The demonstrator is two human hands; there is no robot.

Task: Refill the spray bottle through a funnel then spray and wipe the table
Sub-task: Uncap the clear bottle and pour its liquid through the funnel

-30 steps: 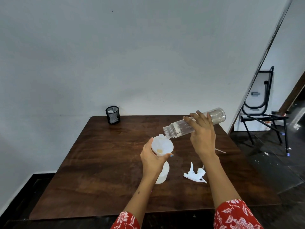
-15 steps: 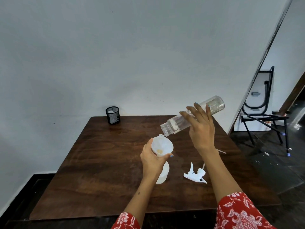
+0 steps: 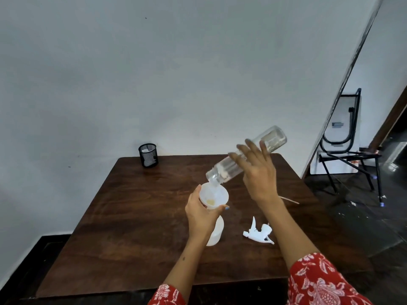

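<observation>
Bare tabletop [image 3: 136, 227] left of hands

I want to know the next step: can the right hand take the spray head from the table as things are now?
Probably not yet. The right hand is holding the tilted clear bottle over the funnel. The spray head lies uncovered on the table below that forearm, so the path is free once the bottle is put down.

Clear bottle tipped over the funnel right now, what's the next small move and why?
Probably hold the tilt, or raise the base slightly. The clear bottle in the right hand slopes mouth-down over the white funnel, which the left hand steadies on the spray bottle. Its mouth sits at the funnel's rim, so drifting sideways risks spilling on the table.
</observation>
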